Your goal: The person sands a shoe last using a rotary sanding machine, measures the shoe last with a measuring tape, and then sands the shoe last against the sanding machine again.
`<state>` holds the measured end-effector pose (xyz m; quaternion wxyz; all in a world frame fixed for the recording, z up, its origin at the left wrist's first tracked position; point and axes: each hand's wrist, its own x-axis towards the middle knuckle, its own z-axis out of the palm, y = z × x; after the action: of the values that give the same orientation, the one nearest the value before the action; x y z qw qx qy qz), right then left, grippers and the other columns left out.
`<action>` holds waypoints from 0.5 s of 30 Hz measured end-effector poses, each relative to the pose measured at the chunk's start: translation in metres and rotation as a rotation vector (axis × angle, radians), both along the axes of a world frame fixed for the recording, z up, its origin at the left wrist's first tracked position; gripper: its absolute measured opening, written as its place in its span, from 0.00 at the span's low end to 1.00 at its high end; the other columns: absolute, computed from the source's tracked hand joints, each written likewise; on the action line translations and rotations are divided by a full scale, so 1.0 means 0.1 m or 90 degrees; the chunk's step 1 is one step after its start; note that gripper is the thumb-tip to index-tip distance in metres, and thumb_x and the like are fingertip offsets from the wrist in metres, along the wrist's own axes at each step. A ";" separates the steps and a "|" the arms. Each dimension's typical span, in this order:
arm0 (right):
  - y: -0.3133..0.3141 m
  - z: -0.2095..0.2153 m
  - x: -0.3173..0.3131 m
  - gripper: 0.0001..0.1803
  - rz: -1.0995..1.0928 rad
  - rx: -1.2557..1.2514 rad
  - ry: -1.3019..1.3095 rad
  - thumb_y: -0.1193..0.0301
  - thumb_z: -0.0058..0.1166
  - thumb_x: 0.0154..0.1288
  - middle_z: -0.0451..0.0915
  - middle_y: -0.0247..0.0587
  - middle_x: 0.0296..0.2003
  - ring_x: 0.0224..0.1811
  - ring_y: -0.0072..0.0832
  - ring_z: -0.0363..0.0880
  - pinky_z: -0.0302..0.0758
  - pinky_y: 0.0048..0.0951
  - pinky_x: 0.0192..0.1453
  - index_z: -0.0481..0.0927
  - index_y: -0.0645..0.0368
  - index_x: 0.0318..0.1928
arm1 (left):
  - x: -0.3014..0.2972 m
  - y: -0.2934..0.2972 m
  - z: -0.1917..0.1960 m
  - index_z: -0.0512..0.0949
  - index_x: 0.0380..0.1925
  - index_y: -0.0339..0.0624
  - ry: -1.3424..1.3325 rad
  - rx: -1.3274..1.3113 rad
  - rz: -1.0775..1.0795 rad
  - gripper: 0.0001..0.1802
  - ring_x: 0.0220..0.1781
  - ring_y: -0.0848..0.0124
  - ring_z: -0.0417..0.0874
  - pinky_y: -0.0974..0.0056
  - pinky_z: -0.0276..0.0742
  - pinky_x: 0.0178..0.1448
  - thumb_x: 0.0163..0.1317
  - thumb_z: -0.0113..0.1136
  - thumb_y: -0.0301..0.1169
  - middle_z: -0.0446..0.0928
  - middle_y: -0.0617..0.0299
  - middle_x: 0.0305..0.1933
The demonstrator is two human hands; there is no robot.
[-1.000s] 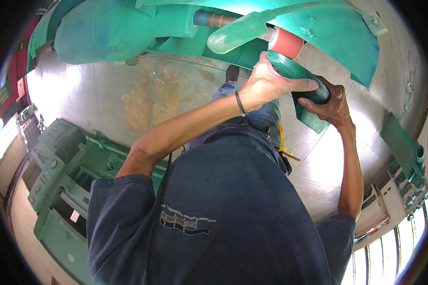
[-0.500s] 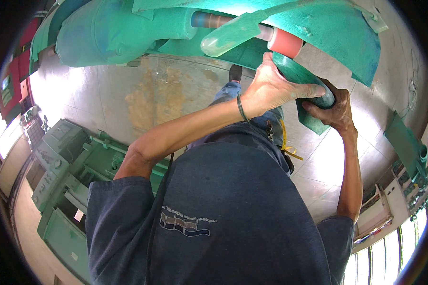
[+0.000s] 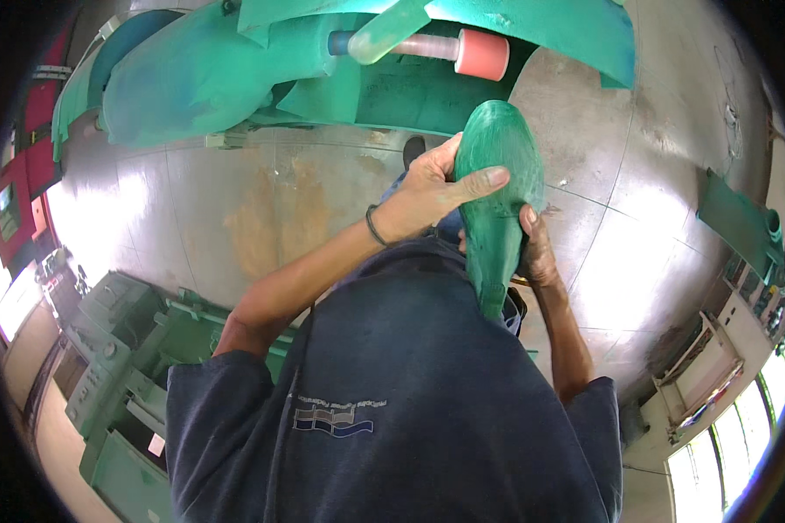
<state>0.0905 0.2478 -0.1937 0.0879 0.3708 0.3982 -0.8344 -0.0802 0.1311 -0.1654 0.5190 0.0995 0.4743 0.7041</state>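
Observation:
A green shoe last is held in front of my chest, its rounded toe pointing away and its narrower end close to my shirt. My left hand grips it from the left side, with the thumb laid across its surface. On the right, my right hand holds the lower part with its thumb up along the edge; the other fingers are mostly hidden behind the last. Beyond the toe, apart from it, a pink cylindrical roller sits on the end of a machine shaft.
The green machine housing spans the far side, with a curved hood over the roller. A translucent green piece hangs before the shaft. At lower left stands another green machine; a green panel is at right.
Both hands have drawn the shoe last back from the pink roller toward my body and to the left. It has turned so its broad face shows and its toe points away.

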 end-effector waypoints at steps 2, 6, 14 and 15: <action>-0.24 0.02 -0.06 0.54 -0.020 -0.031 0.021 0.26 0.47 0.57 0.82 0.55 0.36 0.32 0.41 0.85 0.86 0.39 0.35 0.73 0.71 0.56 | 0.03 -0.13 -0.04 0.76 0.55 0.39 -0.116 -0.015 -0.012 0.22 0.49 0.80 0.79 0.70 0.77 0.53 0.64 0.69 0.35 0.80 0.67 0.48; -0.52 0.08 -0.16 0.53 -0.087 -0.071 0.052 0.25 0.41 0.61 0.81 0.54 0.36 0.33 0.40 0.85 0.85 0.39 0.38 0.74 0.71 0.54 | 0.11 -0.27 -0.06 0.73 0.53 0.35 -0.131 -0.051 -0.020 0.22 0.32 0.74 0.84 0.69 0.81 0.28 0.67 0.64 0.37 0.81 0.58 0.42; -0.87 0.21 0.23 0.44 -0.155 0.102 0.106 0.46 0.56 0.68 0.73 0.58 0.57 0.60 0.40 0.75 0.74 0.39 0.64 0.60 0.70 0.68 | 0.33 -0.33 -0.12 0.75 0.51 0.36 -0.186 -0.094 0.073 0.22 0.38 0.74 0.83 0.67 0.82 0.41 0.65 0.66 0.39 0.80 0.61 0.44; -0.92 0.26 0.34 0.49 -0.085 0.167 0.130 0.48 0.60 0.66 0.67 0.58 0.62 0.66 0.41 0.68 0.68 0.40 0.68 0.54 0.70 0.71 | 0.38 -0.36 -0.12 0.75 0.51 0.36 -0.178 -0.090 0.071 0.23 0.39 0.73 0.83 0.67 0.82 0.41 0.62 0.68 0.39 0.80 0.61 0.43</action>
<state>0.1249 0.1555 -0.1675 -0.0581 0.3178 0.4852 -0.8125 -0.0423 0.0950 -0.1773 0.5461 -0.0627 0.4504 0.7036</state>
